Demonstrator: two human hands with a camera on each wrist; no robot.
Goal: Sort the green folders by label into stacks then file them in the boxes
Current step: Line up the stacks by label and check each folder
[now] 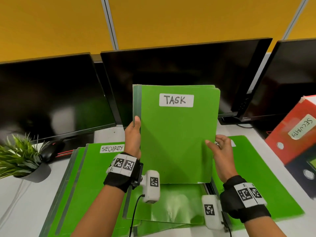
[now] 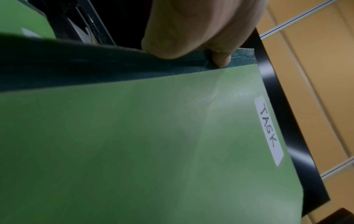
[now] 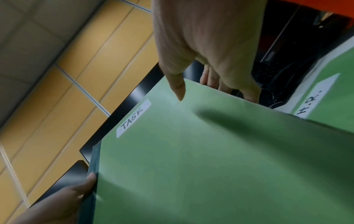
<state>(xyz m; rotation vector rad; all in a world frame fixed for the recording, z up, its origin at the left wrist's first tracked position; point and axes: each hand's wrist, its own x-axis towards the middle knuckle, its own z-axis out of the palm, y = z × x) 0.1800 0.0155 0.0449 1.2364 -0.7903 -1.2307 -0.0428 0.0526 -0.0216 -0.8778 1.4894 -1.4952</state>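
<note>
At centre of head view, TASK folder (image 1: 176,134) held upright above desk (image 1: 20,202), label (image 1: 176,100) at top. Left hand (image 1: 133,135) pinching spine edge at 9 o'clock, thumb in front. Right hand (image 1: 220,147) gripping open edge at 3 o'clock. SECURITY folder (image 1: 89,177) flat at 8 o'clock. Red SECURITY box (image 1: 290,134) at 3 o'clock. H.R. folder (image 3: 335,106) flat at 4 o'clock.

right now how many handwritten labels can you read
4: TASK label on the held folder, SECURITY label on the left stack, SECURITY box label on the red box, H.R. label on the right stack. Others may be hidden.
</note>
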